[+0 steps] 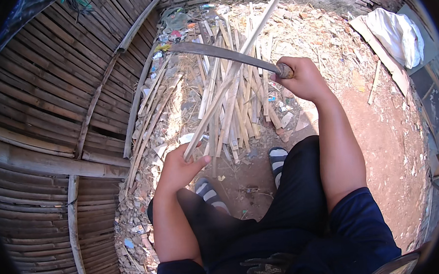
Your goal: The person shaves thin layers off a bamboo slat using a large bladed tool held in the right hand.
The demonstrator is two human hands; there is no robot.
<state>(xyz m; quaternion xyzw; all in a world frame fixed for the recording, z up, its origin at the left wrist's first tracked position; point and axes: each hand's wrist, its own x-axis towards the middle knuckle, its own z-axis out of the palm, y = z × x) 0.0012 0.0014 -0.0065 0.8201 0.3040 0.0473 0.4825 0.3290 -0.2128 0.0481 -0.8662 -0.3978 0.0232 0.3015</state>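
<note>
My right hand (303, 78) is closed round the short handle of a machete (218, 53). Its long, dark, slightly curved blade points left and crosses a long bamboo strip (213, 113); whether the edge touches it I cannot tell. The strip's near end lies in my left hand (181, 166), with the thumb stretched out to the right and the fingers partly hidden behind it. From there it slants up and away to the right, past the top of the view. Beneath both hands a pile of split bamboo strips (233, 118) lies on the ground.
At the left stands a wall of bamboo slats (39, 114) with poles across it. A brick wall (317, 0) closes the far side. Rubble and scraps (151, 136) cover the ground. To the far right are a white sack (398, 35) and a board (380, 54). My sandalled feet (278, 166) are near the pile.
</note>
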